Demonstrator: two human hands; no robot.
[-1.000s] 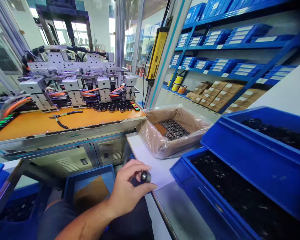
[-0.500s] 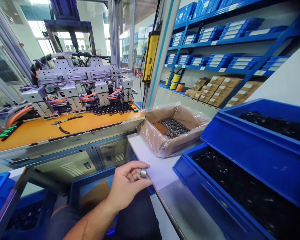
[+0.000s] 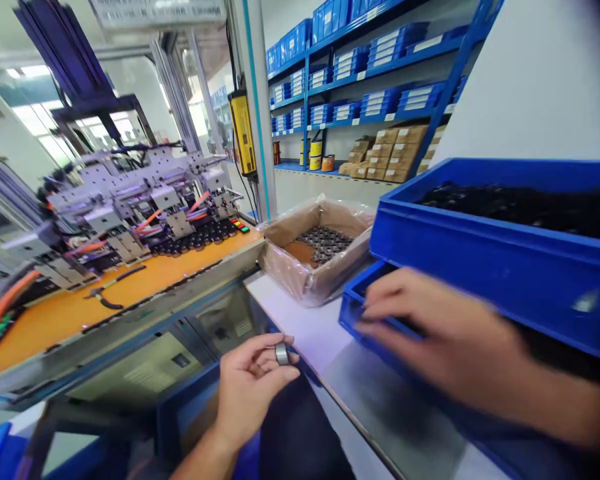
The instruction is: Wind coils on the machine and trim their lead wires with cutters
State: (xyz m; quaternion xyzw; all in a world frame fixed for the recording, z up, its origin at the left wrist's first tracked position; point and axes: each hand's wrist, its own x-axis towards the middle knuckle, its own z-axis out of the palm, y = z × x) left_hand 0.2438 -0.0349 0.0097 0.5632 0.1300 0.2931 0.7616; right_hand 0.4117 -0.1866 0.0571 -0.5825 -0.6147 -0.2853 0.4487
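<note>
My left hand is closed on a small silvery metal ring, held at the fingers in front of the white worktop edge. My right hand is smeared by motion above the lower blue bin, its fingertips over the bin's near left corner. Whether anything sits between those fingers cannot be made out. Much of the dark contents of that bin is hidden behind the hand and forearm.
A plastic-lined cardboard box holds many small metal parts. Above the lower bin stands another blue bin with black parts. At left, pliers lie on the orange bench before a machine with clamps.
My right hand has come into view from the right, over the lower bin. The view has turned right. My left hand still holds the metal ring.
</note>
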